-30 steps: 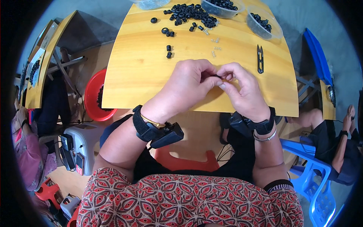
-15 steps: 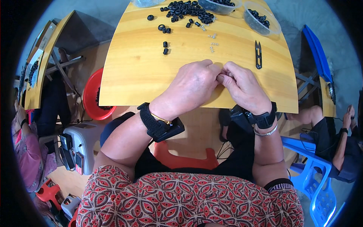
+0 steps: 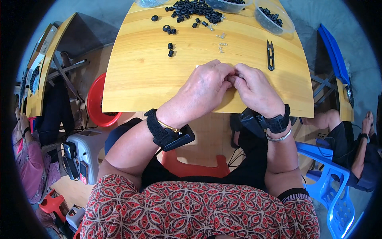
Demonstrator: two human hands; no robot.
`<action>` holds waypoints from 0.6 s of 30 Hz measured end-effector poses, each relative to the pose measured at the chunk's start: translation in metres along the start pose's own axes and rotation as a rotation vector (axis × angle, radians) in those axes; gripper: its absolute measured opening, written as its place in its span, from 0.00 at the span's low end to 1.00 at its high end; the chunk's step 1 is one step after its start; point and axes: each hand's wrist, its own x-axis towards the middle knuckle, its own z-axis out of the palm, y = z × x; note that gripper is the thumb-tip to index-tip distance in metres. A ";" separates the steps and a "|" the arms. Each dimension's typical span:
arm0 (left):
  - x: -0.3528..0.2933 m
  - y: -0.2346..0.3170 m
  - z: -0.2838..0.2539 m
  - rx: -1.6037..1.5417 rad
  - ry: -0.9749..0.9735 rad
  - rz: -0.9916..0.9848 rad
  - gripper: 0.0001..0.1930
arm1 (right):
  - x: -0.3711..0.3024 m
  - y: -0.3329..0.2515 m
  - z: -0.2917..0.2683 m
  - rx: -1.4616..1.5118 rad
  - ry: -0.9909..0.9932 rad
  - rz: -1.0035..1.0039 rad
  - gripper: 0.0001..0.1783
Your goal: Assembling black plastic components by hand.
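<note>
My left hand and my right hand meet over the near part of the wooden table. Both are closed, with thumbs and fingertips pinched together; whatever lies between them is hidden by the fingers. A tiny white bit shows beside my left hand's knuckles. Beyond the hands lie small clear pieces in a loose row. Two short black cylinders stand to their left, with a black ring-like piece farther back. Black thread snips lie right of my right hand, blades pointing away.
A heap of small black parts covers the table's far side. Clear plastic tubs with black parts stand at the far right. A red basin is on the floor at left, a blue chair at right. People sit at both sides.
Both hands stay pinched together at nearly the same spot, with a slight shift of the fingers. The white bit by my left hand has come into view. The whole table view has moved slightly.
</note>
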 end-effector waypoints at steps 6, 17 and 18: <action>-0.001 0.001 -0.004 0.125 -0.015 -0.088 0.05 | 0.001 -0.003 0.000 0.013 -0.008 0.022 0.09; 0.001 -0.005 -0.006 0.125 0.022 -0.059 0.03 | -0.002 -0.008 -0.011 0.109 -0.140 0.036 0.07; 0.001 -0.004 -0.007 0.107 0.026 -0.054 0.03 | -0.002 -0.010 -0.009 0.059 -0.107 0.017 0.06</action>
